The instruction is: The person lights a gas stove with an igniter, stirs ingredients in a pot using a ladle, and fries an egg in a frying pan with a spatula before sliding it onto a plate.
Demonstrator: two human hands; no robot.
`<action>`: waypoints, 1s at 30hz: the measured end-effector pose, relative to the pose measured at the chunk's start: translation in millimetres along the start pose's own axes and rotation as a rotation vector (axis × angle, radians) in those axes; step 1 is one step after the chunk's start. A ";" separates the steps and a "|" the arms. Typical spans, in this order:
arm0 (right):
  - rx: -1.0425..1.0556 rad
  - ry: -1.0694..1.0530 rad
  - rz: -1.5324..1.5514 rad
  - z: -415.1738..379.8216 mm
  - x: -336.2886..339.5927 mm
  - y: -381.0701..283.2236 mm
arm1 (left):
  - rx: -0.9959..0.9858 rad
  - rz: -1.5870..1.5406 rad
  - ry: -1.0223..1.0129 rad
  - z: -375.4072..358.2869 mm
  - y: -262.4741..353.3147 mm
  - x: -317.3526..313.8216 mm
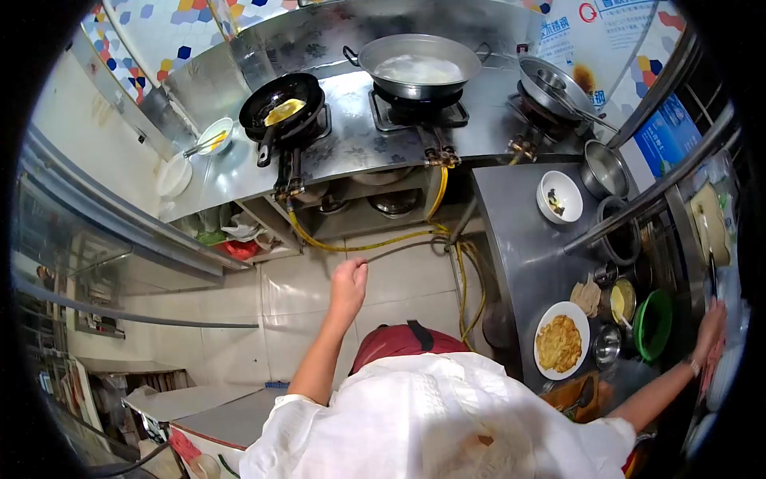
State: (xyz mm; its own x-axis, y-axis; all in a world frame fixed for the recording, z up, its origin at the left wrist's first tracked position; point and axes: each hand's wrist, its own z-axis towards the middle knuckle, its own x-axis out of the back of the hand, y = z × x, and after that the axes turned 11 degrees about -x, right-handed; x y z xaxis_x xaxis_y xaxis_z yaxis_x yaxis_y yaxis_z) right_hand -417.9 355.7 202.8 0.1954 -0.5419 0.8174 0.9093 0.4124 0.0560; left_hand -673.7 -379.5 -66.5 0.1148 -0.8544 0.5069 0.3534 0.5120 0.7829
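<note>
standing mid-kitchen w/ arms spread: steel stove counter (351,148) ahead, side counter (519,247) at right. black pan (283,108) w/ egg sits on left burner, near front edge. left hand (349,285) hangs free over open floor, fingers curled, holding nothing. right hand (710,327) reaches far right by green bowl (653,323); grip can't tell. keep elbows off plate (561,342) rim.

1. Steel stove counter (359,148) carries the black frying pan (281,102), with a large wok (418,62) right of it
2. Left of the pan: small bowl (214,134)
3. Side counter (519,247), far right of the pan, holds a white bowl (559,195) and an omelette plate (560,342)
</note>
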 end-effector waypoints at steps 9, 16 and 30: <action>0.144 -1.384 1.460 -288.8 83.4 -336.4 | -0.154 -0.475 -0.108 63.1 78.3 -29.8; 0.399 -2.210 1.393 -408.1 128.0 -495.0 | 0.352 -1.260 0.066 116.1 38.3 32.4; 0.043 -2.432 1.112 -524.1 168.1 -652.2 | 0.534 -1.231 0.277 140.2 -129.9 142.5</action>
State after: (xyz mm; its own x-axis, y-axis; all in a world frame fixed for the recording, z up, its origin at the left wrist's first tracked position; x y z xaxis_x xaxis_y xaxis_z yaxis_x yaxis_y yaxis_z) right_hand -785.6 -388.2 3.1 -0.1848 0.8583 -0.4786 0.8297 -0.1248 -0.5441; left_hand -833.4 -555.3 -45.4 0.1923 -0.7355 -0.6496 -0.0289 -0.6659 0.7455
